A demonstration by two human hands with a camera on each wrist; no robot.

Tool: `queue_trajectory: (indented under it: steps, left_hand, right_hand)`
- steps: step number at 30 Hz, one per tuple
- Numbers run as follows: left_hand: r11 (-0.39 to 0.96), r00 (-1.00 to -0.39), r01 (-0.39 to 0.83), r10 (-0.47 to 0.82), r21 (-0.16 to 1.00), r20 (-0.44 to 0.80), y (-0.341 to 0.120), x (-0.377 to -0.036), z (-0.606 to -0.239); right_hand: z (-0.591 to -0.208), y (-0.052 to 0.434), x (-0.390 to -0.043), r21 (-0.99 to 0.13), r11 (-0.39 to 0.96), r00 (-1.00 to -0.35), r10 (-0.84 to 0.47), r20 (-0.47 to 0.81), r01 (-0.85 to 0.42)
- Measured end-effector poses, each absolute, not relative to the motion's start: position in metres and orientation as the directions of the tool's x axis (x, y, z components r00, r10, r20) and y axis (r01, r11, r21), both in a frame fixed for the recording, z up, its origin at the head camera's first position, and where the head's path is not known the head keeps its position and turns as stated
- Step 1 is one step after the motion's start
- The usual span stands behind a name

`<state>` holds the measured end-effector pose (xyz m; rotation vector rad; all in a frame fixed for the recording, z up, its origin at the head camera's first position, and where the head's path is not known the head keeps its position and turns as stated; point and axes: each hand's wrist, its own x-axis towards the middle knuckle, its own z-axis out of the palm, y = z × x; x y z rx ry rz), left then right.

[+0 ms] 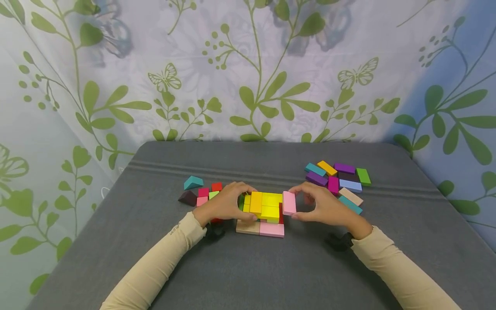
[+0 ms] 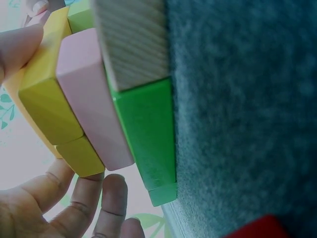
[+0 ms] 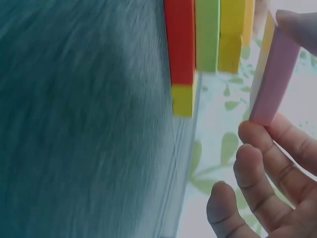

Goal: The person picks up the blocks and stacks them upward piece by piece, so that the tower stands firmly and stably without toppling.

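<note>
A low stack of coloured blocks [image 1: 263, 213] stands mid-table, yellow ones on top, with a wood-coloured block [image 1: 248, 227] and a pink one [image 1: 272, 230] at the base. My left hand [image 1: 248, 202] curls round the stack's left end, thumb and fingers against an orange-yellow block [image 1: 256, 202]. In the left wrist view that yellow block [image 2: 47, 99] lies on pink [image 2: 91, 104] and green [image 2: 148, 134] blocks. My right hand [image 1: 292, 203] pinches an upright pink block [image 1: 289, 203] at the stack's right end. The right wrist view shows this pink block [image 3: 275, 74] a little apart from the stack.
Several loose blocks [image 1: 339, 181] lie at the back right. A smaller group [image 1: 207, 192] with a teal wedge [image 1: 193, 182] and a dark wedge [image 1: 187, 198] lies on the left. Grey cloth covers the table [image 1: 252, 275]; a leaf-print curtain [image 1: 248, 73] hangs close behind.
</note>
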<state>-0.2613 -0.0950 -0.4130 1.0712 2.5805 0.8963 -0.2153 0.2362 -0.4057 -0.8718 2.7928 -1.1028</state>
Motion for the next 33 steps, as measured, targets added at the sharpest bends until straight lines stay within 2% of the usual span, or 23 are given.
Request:
queue_trajectory:
  steps: [16, 33]
  left_hand:
    - [0.544, -0.712, 0.576, 0.701, 0.611, 0.047, -0.094, -0.262, -0.416]
    - [0.551, -0.717, 0.572, 0.696, 0.608, 0.044, -0.094, -0.259, -0.413]
  right_hand:
    - [-0.412, 0.190, -0.225, -0.635, 0.572, -0.815, -0.554, 0.168, -0.519]
    - [-0.415, 0.185, -0.225, -0.665, 0.528, -0.803, -0.565, 0.190, -0.529]
